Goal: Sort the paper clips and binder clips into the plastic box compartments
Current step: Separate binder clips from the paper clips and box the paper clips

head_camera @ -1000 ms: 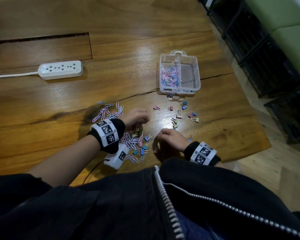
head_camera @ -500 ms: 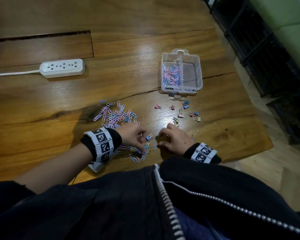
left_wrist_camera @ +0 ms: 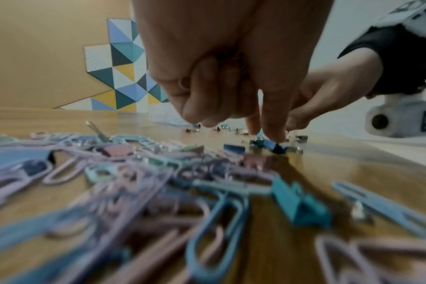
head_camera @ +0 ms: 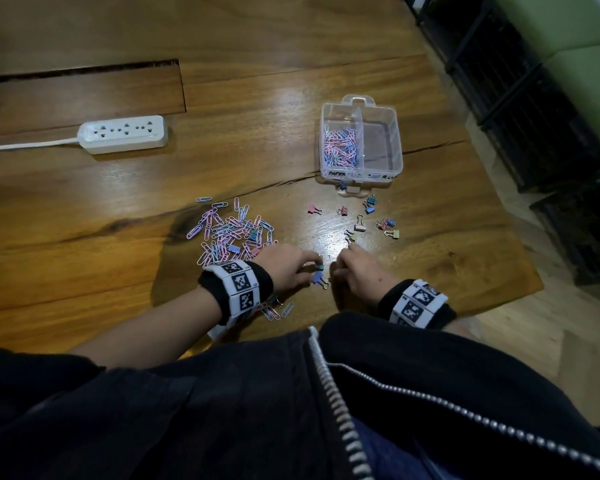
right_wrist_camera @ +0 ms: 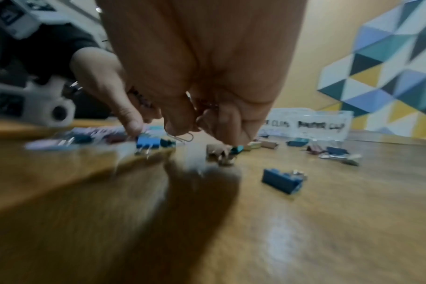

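box far on table, paper clips in its left compartment | binder clips before box | clip pile left of them | power strip far left

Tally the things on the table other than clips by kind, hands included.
Power strip: 1
Plastic box: 1
Hands: 2, the left hand and the right hand
Total: 4
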Action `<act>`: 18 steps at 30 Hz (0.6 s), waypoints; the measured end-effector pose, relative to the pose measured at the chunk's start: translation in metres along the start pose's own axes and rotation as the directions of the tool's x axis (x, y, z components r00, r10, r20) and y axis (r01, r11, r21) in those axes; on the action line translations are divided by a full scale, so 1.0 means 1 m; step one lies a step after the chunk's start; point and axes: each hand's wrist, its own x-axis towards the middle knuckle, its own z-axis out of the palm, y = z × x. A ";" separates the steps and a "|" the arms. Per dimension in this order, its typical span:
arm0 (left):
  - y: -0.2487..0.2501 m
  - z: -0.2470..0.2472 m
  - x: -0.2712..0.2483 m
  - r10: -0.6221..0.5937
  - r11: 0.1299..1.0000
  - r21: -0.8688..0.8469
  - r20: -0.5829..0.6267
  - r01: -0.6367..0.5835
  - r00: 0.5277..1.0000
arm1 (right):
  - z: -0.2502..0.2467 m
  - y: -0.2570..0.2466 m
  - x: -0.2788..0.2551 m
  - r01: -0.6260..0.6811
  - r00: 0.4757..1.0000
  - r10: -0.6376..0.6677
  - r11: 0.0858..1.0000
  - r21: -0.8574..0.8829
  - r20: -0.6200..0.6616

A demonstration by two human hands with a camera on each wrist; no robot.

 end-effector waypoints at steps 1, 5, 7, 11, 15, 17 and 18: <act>0.000 -0.003 -0.002 -0.002 1.000 -0.024 -0.005 0.002 1.000 | -0.003 0.003 0.000 -0.032 0.999 0.037 0.990 0.137 -0.032; -0.006 -0.003 -0.020 -0.004 0.988 0.150 0.149 -0.019 0.989 | -0.018 0.014 -0.002 -0.081 0.989 0.145 0.693 0.717 -0.029; -0.007 0.005 -0.028 -0.043 0.970 0.243 0.202 -0.007 0.978 | -0.022 0.013 -0.003 -0.094 0.991 0.129 0.409 0.908 0.044; -0.004 0.019 -0.033 -0.045 0.960 0.281 0.110 0.013 0.993 | -0.021 0.004 0.002 -0.183 0.981 0.089 0.139 0.973 0.172; -0.005 0.020 -0.033 -0.062 0.981 0.191 0.122 0.038 0.991 | -0.017 -0.013 0.005 -0.275 0.960 0.080 0.115 0.955 0.267; -0.015 0.015 -0.031 -0.097 0.992 -0.074 0.113 0.106 0.989 | -0.010 -0.024 0.008 -0.254 0.966 0.111 0.289 0.923 0.231; -0.021 0.011 -0.032 -0.122 0.950 -0.273 0.113 0.149 0.986 | -0.005 -0.030 0.008 -0.220 0.975 0.122 0.454 0.863 0.185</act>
